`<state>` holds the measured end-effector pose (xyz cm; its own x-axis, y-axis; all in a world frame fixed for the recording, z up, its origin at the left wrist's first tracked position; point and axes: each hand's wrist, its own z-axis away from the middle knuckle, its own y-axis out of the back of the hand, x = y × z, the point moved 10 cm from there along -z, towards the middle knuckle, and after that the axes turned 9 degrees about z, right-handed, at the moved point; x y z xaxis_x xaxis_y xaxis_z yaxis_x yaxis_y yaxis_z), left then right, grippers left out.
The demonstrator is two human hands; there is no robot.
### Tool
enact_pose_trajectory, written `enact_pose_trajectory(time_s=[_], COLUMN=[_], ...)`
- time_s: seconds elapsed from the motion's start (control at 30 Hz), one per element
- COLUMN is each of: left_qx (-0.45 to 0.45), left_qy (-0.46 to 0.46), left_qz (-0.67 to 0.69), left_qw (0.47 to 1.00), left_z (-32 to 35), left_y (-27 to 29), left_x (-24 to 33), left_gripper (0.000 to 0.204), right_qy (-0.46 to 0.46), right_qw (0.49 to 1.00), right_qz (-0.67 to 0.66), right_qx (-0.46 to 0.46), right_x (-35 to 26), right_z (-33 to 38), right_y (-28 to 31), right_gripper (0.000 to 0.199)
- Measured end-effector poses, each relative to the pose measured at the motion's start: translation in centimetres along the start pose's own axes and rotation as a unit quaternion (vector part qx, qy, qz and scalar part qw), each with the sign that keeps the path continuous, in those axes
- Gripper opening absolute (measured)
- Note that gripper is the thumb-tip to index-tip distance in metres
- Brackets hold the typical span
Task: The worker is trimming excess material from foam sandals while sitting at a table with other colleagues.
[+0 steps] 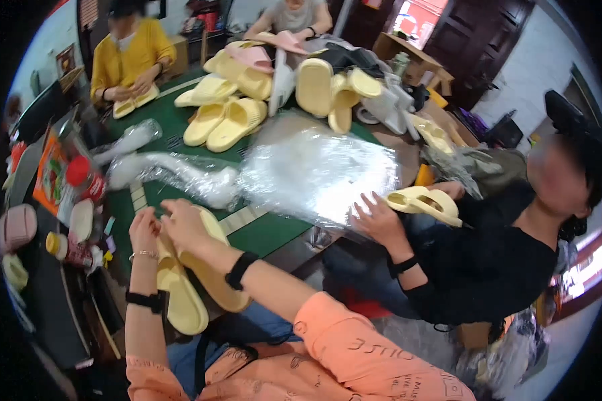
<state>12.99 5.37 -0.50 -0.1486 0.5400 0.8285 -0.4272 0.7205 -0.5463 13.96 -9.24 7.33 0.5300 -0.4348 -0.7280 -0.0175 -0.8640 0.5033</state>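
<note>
2 pale yellow slippers, left slipper (pixel 182 301) and right slipper (pixel 226 294), lie side by side at the near edge of the green table (pixel 267 234), lower ends out over the wearer's lap. Long axes run away from the wearer, far ends leaning left; rounded near ends point back at the body. I cannot tell toe from heel, as the far ends are partly covered.

Left hand (pixel 144 230): fingers bunched at the left slipper's far end. Right hand (pixel 184 227): bent over the slippers just beside the left, its forearm crossing the right slipper. I cannot tell whether either is clamped on anything.

Beyond, I log clear plastic sheeting (pixel 308 167), a heap with yellow slippers (pixel 237 123) and, rightward, 1 co-worker in black (pixel 475 260) holding a yellow slipper (pixel 425 202).
</note>
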Motion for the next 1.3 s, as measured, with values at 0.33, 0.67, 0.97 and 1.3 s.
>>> enact_pose_trajectory(time_s=[0.33,0.67,0.97,1.3], left_qx=[0.063,-0.002,0.34,0.261], left_qy=[-0.005,-0.368,-0.203,-0.117], left_qz=[-0.054,-0.439,-0.346,-0.107], left_qw=[0.997,0.82,0.85,0.952], left_z=[0.8,9.3,11.2,-1.3], left_y=[1.0,-1.2,26.6,37.2], left_x=[1.2,17.8,33.7,34.8], left_gripper=[0.009,0.019,0.022,0.052], right_qy=[0.114,0.108,-0.058,-0.131], right_qw=[0.963,0.913,0.972,0.955], right_qz=[0.102,0.251,0.227,0.266], right_qx=[-0.223,-0.302,-0.011,-0.011], right_x=[-6.3,-5.9,7.6,27.6], right_z=[8.8,7.8,-11.1,-7.5], right_y=[0.2,-2.6,17.2,19.8], right_gripper=[0.034,0.03,0.038,0.021])
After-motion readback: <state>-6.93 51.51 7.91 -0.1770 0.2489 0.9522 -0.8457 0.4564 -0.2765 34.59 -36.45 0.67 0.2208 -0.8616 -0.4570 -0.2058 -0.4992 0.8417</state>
